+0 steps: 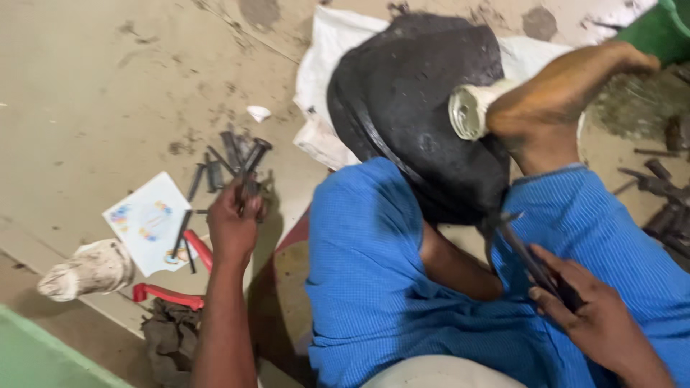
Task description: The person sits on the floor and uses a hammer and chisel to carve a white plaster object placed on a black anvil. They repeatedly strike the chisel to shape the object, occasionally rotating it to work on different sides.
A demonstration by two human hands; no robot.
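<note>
- Head view, left of centre: we see the left hand (231,228) reaching out over the floor (108,79), its fingers (248,203) closed around a dark metal tool (253,164) that stands up from the fist.
- Just above that hand, a small pile of dark metal rods (224,159) lies on the floor; more dark pieces trail down toward a white printed card (147,221).
- Lower left of the frame: a red-handled tool (172,293) lies beside the card, with a dirty whitish wrapped object (88,271) to its left and a dark rag (171,336) below it.
- Upper centre: a black rubber tyre (410,100) rests on a white sack (325,65), pressed down by a bare foot (553,93); a pale cylinder (471,110) lies against the tyre beside the foot.
- Lower right: the right hand (589,316) grips a thin dark strip (528,259) that runs up to the tyre's lower edge; the fingers are curled tight on it.
- Centre to right: blue cloth (374,287) covers the person's legs between the two hands.
- Right edge: further dark metal pieces (665,201) lie on the floor, blurred.
</note>
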